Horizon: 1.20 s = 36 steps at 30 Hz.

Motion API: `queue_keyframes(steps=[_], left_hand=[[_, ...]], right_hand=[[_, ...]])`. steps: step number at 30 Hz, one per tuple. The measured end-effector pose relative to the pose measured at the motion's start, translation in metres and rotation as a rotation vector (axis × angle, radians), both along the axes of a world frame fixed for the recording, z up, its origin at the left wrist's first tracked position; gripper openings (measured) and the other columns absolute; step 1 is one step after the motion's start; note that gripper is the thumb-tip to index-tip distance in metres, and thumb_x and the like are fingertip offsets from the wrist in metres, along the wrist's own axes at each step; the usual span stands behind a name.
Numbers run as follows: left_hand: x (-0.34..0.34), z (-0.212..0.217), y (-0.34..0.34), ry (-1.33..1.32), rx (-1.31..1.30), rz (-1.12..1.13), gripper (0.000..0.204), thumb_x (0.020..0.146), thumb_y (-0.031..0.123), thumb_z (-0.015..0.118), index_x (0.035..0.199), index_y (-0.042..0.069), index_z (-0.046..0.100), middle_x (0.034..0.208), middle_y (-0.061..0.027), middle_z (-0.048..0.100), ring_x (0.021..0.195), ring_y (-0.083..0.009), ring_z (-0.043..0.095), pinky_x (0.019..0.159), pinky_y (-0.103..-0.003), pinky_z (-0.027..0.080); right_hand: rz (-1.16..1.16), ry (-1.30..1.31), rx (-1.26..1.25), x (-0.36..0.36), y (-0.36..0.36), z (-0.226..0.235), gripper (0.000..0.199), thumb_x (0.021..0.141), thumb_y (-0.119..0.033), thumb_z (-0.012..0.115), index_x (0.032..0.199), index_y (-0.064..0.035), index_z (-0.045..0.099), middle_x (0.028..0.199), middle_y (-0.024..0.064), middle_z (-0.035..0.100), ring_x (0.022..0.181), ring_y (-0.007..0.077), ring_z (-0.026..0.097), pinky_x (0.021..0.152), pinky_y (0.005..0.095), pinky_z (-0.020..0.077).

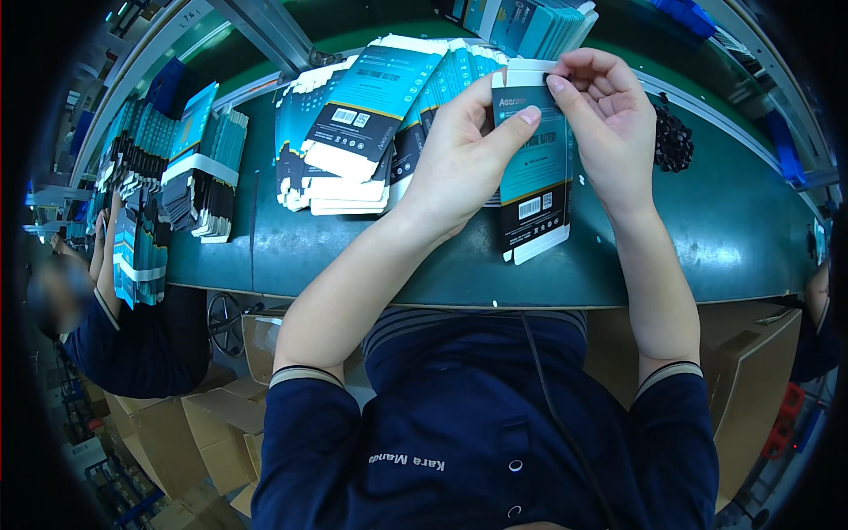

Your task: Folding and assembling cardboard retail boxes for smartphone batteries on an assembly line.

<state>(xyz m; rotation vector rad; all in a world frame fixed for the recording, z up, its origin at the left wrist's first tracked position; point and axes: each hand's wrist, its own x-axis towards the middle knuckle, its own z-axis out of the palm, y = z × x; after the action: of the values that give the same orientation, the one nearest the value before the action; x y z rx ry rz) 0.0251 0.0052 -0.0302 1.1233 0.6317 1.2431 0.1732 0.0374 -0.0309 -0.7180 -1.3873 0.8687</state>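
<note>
A flat teal-and-black printed carton (539, 177) with white end flaps is held up above the green table. My left hand (455, 159) is closed on its left side, with the thumb lying across the upper front face. At the carton's upper right edge, beside the white top flap, the thumb and index finger of my right hand (609, 128) pinch it. The right hand's other fingers are curled. Just left of my left hand, a pile of similar flattened cartons (371, 102) lies fanned out on the table, partly hidden by that hand.
More carton stacks, bound with white bands (201, 168), stand at the left. Another stack (521, 28) lies at the far side. A heap of small black parts (673, 141) sits right of my right hand. A co-worker (132, 336) is at the left; a cardboard box (751, 380) stands lower right.
</note>
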Motion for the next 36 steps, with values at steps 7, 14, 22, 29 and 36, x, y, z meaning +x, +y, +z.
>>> queue_keyframes(steps=[7, 14, 22, 29, 36], left_hand=[[0.0, -0.003, 0.0, 0.016, 0.054, 0.0, 0.031, 0.093, 0.005, 0.054, 0.123, -0.001, 0.05, 0.11, -0.0076, 0.061, 0.099, -0.0116, 0.057, 0.089, -0.027, 0.046], [0.006, -0.004, -0.003, 0.041, 0.096, 0.039, 0.034, 0.091, 0.002, 0.052, 0.125, -0.001, 0.05, 0.108, -0.0069, 0.06, 0.097, -0.0084, 0.054, 0.087, -0.025, 0.043], [0.001, 0.002, -0.005, 0.028, 0.134, -0.053, 0.039, 0.093, 0.008, 0.055, 0.13, 0.0, 0.046, 0.114, -0.0063, 0.057, 0.104, -0.0102, 0.053, 0.091, -0.026, 0.043], [-0.008, 0.014, 0.002, -0.271, -0.28, -0.205, 0.027, 0.093, 0.013, 0.058, 0.117, 0.001, 0.057, 0.109, -0.0074, 0.06, 0.092, -0.0097, 0.057, 0.083, -0.029, 0.049], [-0.012, 0.001, 0.009, 0.173, 0.163, 0.045, 0.016, 0.088, 0.005, 0.062, 0.102, -0.002, 0.065, 0.094, -0.0034, 0.064, 0.077, -0.0107, 0.061, 0.071, -0.023, 0.05]], right_hand=[[-0.108, -0.096, 0.175, -0.002, 0.004, -0.008, 0.021, 0.082, 0.004, 0.062, 0.097, -0.0003, 0.048, 0.09, 0.0072, 0.061, 0.078, 0.0085, 0.057, 0.068, 0.0201, 0.0459], [-0.237, -0.208, 0.245, -0.006, -0.003, -0.005, 0.019, 0.077, 0.003, 0.065, 0.088, -0.002, 0.05, 0.081, 0.0035, 0.062, 0.069, 0.0069, 0.056, 0.064, 0.0208, 0.0474], [0.003, -0.08, 0.008, 0.014, -0.001, 0.019, 0.037, 0.081, 0.0, 0.063, 0.117, 0.0002, 0.055, 0.108, 0.0064, 0.059, 0.103, 0.0126, 0.053, 0.093, 0.0281, 0.0411], [0.586, 0.114, -0.367, 0.032, 0.007, 0.02, 0.026, 0.088, -0.006, 0.058, 0.113, 0.0, 0.059, 0.103, 0.0064, 0.064, 0.096, 0.0115, 0.06, 0.087, 0.0262, 0.0474], [0.725, 0.054, -0.334, 0.029, 0.002, 0.015, 0.024, 0.088, -0.007, 0.06, 0.111, -0.0004, 0.059, 0.102, 0.0058, 0.064, 0.095, 0.0116, 0.061, 0.087, 0.0258, 0.0481]])
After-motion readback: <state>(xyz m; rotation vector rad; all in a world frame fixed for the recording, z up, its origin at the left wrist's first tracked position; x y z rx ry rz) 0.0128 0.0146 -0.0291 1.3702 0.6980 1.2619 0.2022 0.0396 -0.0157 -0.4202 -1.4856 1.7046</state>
